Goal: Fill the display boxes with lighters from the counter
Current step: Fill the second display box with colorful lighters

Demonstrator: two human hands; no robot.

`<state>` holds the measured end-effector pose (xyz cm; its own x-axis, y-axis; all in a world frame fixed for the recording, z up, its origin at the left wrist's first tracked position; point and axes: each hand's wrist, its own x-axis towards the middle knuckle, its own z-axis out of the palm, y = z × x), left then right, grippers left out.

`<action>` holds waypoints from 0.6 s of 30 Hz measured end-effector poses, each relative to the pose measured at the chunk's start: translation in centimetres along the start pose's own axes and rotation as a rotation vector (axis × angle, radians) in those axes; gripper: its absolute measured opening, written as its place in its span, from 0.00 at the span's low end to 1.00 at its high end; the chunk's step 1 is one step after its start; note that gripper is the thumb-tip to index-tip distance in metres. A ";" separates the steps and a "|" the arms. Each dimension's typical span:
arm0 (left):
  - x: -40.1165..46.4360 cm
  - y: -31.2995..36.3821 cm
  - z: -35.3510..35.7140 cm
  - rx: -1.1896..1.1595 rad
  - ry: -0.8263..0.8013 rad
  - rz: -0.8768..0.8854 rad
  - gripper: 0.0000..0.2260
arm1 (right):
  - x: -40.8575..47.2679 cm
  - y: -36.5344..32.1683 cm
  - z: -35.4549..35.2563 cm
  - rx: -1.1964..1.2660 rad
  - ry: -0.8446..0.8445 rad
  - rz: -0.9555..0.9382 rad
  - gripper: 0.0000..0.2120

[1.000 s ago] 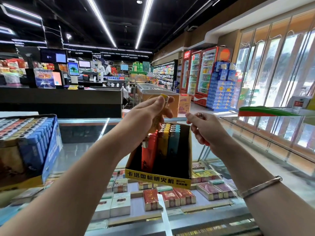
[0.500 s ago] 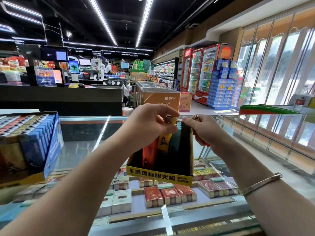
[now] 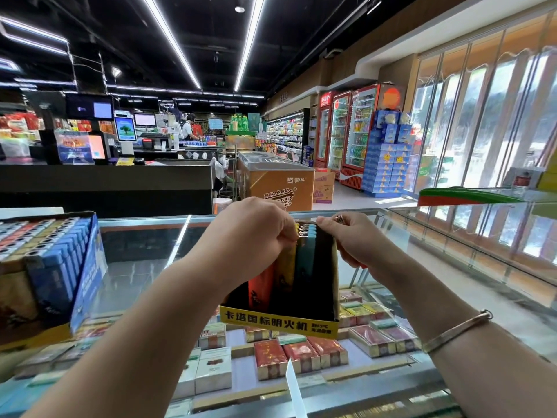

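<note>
Between my hands sits the black-and-yellow display box (image 3: 278, 322) on the glass table (image 3: 144, 267). My left hand (image 3: 250, 236) pinches the yellow lighter (image 3: 286, 263) at its top; my right hand (image 3: 355, 239) curls around a red lighter (image 3: 339, 218), beside the box's right wall.

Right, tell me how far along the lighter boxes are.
Done: the blue display box on the left looks packed with lighters. In hand: the black-and-yellow display box holds orange, yellow and teal lighters; the left hand is at the yellow row's tops, and the right hand grips the box's right wall while holding another lighter. Left: that box's right side looks empty.
</note>
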<state>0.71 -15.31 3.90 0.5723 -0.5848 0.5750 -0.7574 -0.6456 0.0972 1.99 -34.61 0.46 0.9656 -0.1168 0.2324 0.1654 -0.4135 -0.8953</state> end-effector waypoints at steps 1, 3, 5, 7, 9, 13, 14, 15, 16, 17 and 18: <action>0.1 0.0 0.0 0.001 -0.016 -0.008 0.06 | 0.0 0.0 0.0 -0.005 -0.002 -0.001 0.13; 0.1 -0.1 0.1 0.006 -0.034 -0.029 0.07 | 0.0 0.0 0.0 0.005 0.002 0.000 0.14; -0.2 -0.1 0.2 0.017 -0.023 -0.046 0.06 | -0.1 -0.2 -0.1 0.021 0.026 -0.013 0.13; -0.4 -0.3 0.2 -0.015 -0.012 -0.082 0.06 | -0.3 -0.6 -0.5 0.035 0.068 -0.053 0.08; -0.4 -0.3 0.4 -0.067 0.001 -0.122 0.10 | -0.5 -1.3 -0.8 0.092 0.074 -0.129 0.06; -0.2 0.1 0.5 -0.285 0.084 -0.165 0.13 | -1.3 -2.3 -0.4 -0.006 0.025 -0.412 0.19; -0.2 0.3 0.4 -0.384 0.105 -0.175 0.13 | -1.6 -2.4 -0.1 -0.101 0.019 -0.474 0.21; -0.1 0.4 0.3 -0.478 0.117 -0.183 0.13 | -1.8 -2.5 0.2 -0.203 0.012 -0.522 0.23; -0.1 0.5 0.3 -0.564 0.116 -0.189 0.14 | -2.0 -2.5 0.5 -0.298 0.001 -0.561 0.24; -0.1 0.7 0.3 -0.634 0.108 -0.191 0.13 | -2.1 -2.5 0.9 -0.364 -0.013 -0.595 0.24; -0.1 0.8 0.4 -0.682 0.099 -0.192 0.11 | -2.2 -2.6 1.1 -0.405 -0.024 -0.624 0.25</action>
<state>0.18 -15.95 3.59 0.7083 -0.4237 0.5646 -0.6926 -0.2628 0.6717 -0.33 -32.24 1.84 0.7212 0.2666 0.6394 0.6020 -0.6978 -0.3880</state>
